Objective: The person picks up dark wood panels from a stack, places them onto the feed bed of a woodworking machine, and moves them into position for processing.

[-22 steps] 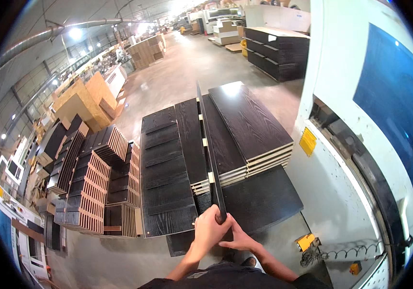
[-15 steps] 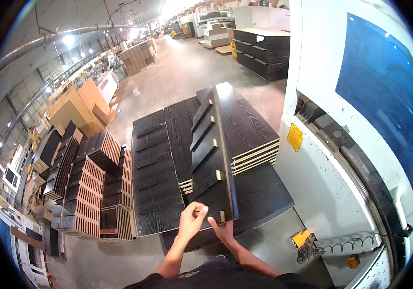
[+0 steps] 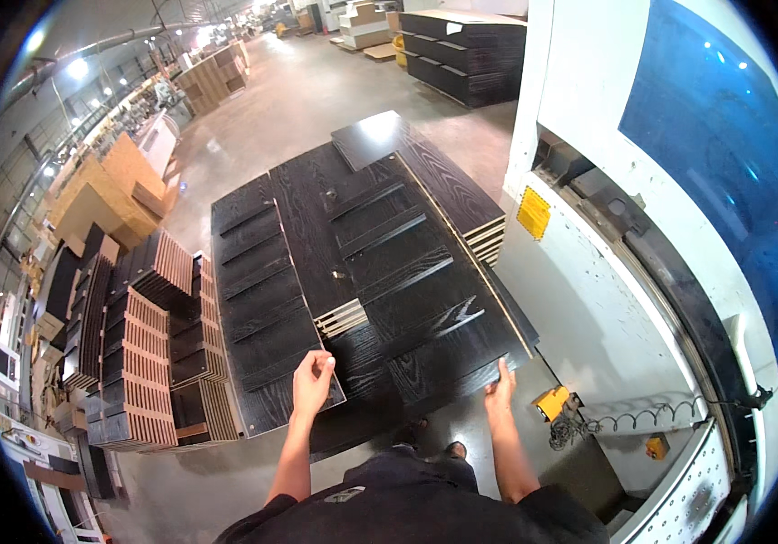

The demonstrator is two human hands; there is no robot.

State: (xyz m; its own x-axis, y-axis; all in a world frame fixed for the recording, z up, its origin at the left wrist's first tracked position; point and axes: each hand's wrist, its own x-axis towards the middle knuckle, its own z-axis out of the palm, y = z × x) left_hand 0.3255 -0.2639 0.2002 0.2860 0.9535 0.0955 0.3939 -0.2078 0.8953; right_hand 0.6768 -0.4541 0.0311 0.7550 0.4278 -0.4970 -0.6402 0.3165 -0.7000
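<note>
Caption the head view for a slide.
Right hand at the near edge of a ribbed black wood-grain panel, left hand by a second ribbed panel.

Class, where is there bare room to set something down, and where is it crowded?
Widest: concrete floor between the OSB sheets and the far black panel stack. Narrower: the wood-grain board showing between the two slatted panels. Crowded: the left, packed with light-edged board stacks.

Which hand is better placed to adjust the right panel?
The right hand, probably: it is at the near edge of the right panel, while the left hand is closer to the left panel.
</note>
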